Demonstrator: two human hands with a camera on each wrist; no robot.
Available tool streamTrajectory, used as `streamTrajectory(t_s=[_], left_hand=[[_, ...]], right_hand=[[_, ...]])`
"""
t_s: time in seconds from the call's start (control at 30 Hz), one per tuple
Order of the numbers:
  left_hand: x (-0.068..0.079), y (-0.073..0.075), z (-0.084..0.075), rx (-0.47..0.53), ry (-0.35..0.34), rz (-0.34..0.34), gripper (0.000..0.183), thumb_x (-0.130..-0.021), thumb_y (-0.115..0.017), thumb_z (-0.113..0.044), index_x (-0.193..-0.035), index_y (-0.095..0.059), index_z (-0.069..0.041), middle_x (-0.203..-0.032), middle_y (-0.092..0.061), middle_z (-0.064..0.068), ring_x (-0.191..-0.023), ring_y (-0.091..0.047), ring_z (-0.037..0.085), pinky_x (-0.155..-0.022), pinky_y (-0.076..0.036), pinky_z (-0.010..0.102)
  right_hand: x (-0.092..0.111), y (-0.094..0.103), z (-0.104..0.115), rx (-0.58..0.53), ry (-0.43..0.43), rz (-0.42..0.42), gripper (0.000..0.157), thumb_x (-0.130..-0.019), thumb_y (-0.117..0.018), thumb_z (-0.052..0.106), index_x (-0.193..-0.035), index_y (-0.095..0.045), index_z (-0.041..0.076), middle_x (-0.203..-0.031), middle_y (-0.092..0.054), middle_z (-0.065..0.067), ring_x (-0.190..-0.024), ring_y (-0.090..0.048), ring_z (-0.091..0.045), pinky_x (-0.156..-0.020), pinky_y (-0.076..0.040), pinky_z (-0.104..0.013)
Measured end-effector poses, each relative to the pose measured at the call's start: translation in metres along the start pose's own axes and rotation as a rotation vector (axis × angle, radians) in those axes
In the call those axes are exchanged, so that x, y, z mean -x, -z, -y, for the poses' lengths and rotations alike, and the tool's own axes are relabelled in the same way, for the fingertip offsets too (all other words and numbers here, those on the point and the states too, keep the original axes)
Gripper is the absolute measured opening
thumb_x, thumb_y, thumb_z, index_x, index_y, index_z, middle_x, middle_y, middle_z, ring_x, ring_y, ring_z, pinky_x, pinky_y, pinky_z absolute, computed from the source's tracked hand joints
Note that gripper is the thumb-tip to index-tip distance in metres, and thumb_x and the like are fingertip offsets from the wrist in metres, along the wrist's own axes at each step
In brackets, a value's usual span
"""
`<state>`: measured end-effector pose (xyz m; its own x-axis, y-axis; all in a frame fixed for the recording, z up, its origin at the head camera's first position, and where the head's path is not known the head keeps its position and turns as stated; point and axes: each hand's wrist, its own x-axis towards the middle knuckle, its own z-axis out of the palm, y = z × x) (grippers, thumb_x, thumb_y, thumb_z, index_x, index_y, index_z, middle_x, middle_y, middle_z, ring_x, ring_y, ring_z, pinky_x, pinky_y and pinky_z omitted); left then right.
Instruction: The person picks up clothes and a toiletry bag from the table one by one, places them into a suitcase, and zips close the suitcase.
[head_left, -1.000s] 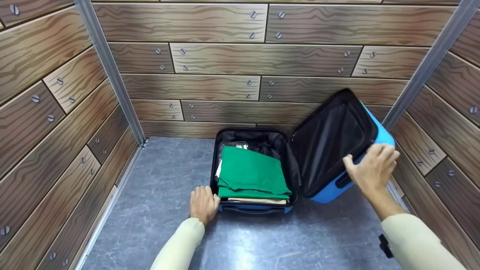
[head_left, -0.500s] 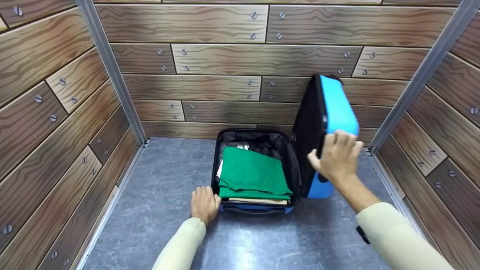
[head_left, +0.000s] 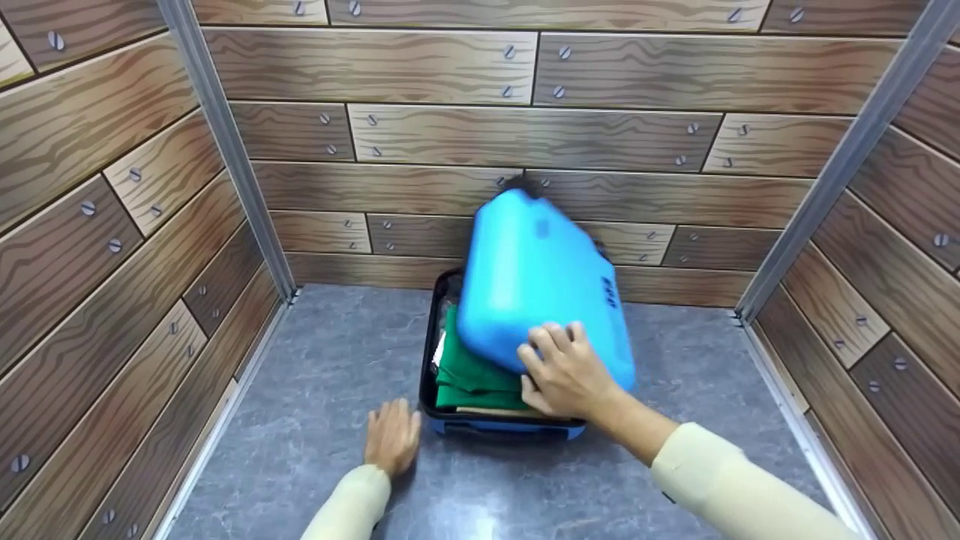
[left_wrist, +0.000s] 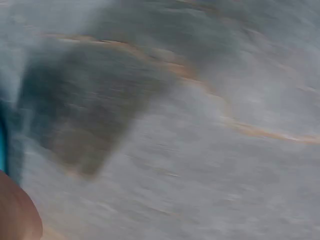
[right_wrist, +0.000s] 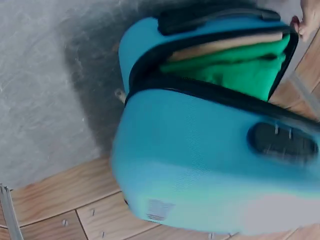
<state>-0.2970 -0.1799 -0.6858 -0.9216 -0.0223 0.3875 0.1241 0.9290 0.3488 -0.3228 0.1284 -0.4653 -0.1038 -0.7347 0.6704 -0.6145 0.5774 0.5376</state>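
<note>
A blue hard-shell suitcase (head_left: 499, 429) lies on the floor, its lid (head_left: 525, 277) tilted partly down over the base. Under it a folded green cloth (head_left: 476, 386) still shows, with a beige edge beneath. My right hand (head_left: 562, 371) holds the lid's near edge, fingers bent over the outer shell and thumb on the rim side. My left hand (head_left: 394, 435) is beside the base's near left corner, fingers loosely extended and holding nothing. In the right wrist view the lid (right_wrist: 200, 150) carries a black lock plate (right_wrist: 282, 142); that hand is out of frame. The left wrist view is blurred, with a fingertip (left_wrist: 17, 212).
Wood-print panels (head_left: 375, 67) wall the space at the back and both sides. Metal posts (head_left: 232, 142) stand in the corners. Grey floor (head_left: 337, 337) surrounds the suitcase. The lid's far end is close to the back wall.
The lid has swung from open on the right, through upright, to leaning over the base. My right hand has travelled left with it. My left hand has shifted slightly away from the base's corner.
</note>
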Motion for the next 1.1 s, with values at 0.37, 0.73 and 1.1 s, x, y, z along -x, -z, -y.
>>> streamTrajectory(t_s=[0.37, 0.73, 1.1], left_hand=[[-0.002, 0.032, 0.035, -0.235, -0.195, -0.026, 0.02, -0.092, -0.054, -0.026, -0.089, -0.051, -0.006, -0.085, -0.053, 0.012, -0.084, -0.052, 0.032, -0.076, -0.037, 0.046], [-0.065, 0.068, -0.034, -0.135, -0.268, -0.265, 0.022, -0.094, -0.048, -0.026, -0.099, -0.058, -0.006, -0.092, -0.055, 0.011, -0.084, -0.051, 0.03, -0.077, -0.039, 0.044], [-0.112, 0.095, -0.119, -0.13, -0.457, -0.222, 0.027, -0.091, -0.062, -0.027, -0.113, -0.065, -0.011, -0.104, -0.06, 0.01, -0.094, -0.057, 0.027, -0.083, -0.046, 0.04]], right_hand=[[0.035, -0.01, 0.008, -0.048, -0.104, 0.239, 0.037, -0.076, -0.064, 0.04, -0.089, -0.052, 0.008, -0.089, -0.046, -0.011, -0.081, -0.041, -0.03, -0.074, -0.037, -0.05], [0.063, -0.006, 0.004, -0.057, -0.211, 0.36, 0.037, -0.08, -0.061, 0.04, -0.091, -0.052, 0.006, -0.086, -0.048, -0.011, -0.078, -0.044, -0.029, -0.068, -0.038, -0.046], [0.09, 0.0, -0.034, -0.223, -0.746, 0.743, 0.028, -0.094, -0.046, 0.025, -0.095, -0.059, 0.001, -0.095, -0.065, -0.021, -0.092, -0.059, -0.04, -0.077, -0.047, -0.057]])
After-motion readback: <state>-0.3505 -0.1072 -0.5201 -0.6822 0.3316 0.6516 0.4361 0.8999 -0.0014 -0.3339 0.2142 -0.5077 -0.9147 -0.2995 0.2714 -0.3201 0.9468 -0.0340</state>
